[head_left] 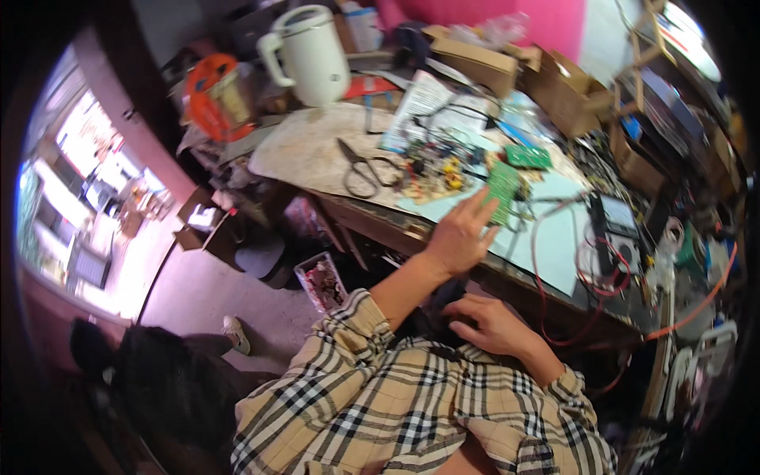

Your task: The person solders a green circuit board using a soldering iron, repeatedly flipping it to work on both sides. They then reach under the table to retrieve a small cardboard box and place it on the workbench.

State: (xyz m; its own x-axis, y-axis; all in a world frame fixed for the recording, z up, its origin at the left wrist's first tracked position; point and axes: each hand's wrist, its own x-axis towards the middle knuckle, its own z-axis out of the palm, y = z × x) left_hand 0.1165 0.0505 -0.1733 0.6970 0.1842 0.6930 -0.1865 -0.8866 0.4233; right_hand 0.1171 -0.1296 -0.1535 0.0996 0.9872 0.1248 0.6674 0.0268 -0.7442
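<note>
My left hand [459, 237] reaches over the front edge of the workbench. Its fingers lie on the left edge of a green circuit board [502, 190], and the thumb is below; I take it as gripped. A second green board [528, 157] lies just behind it. Close by on the left is a pile of small electronic parts and wires [439, 170]. My right hand [491, 323] is low in front of my body, off the bench, fingers loosely bent and thumb apart, with nothing visible in it.
Black-handled scissors [362, 170] lie left of the parts. A white kettle [310, 63] stands behind them. A multimeter [621, 229] with red leads is at the right. Cardboard boxes [566, 93] line the back. A small bin [321, 281] stands below the bench.
</note>
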